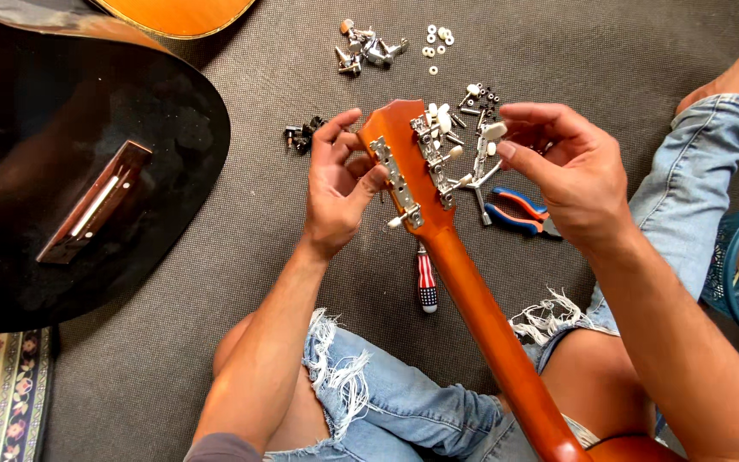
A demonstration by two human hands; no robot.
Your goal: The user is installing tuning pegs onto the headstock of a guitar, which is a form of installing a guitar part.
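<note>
Fingers of the left hand (339,184) grip the headstock (404,154) edge; right hand (566,171) pinches a tuning peg (493,131).

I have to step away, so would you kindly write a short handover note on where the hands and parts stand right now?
Left hand: grips the left edge of the headstock, by the left tuner strip.
Right hand: fingers pinch a white tuner knob on the right strip.
Parts: neck lies across the lap; pliers and screwdriver on the mat beside it; spare tuners, washers and screws beyond.
Done: both strips sit on the headstock.
Left: whether they are screwed tight cannot be told; loose parts remain on the mat.
</note>
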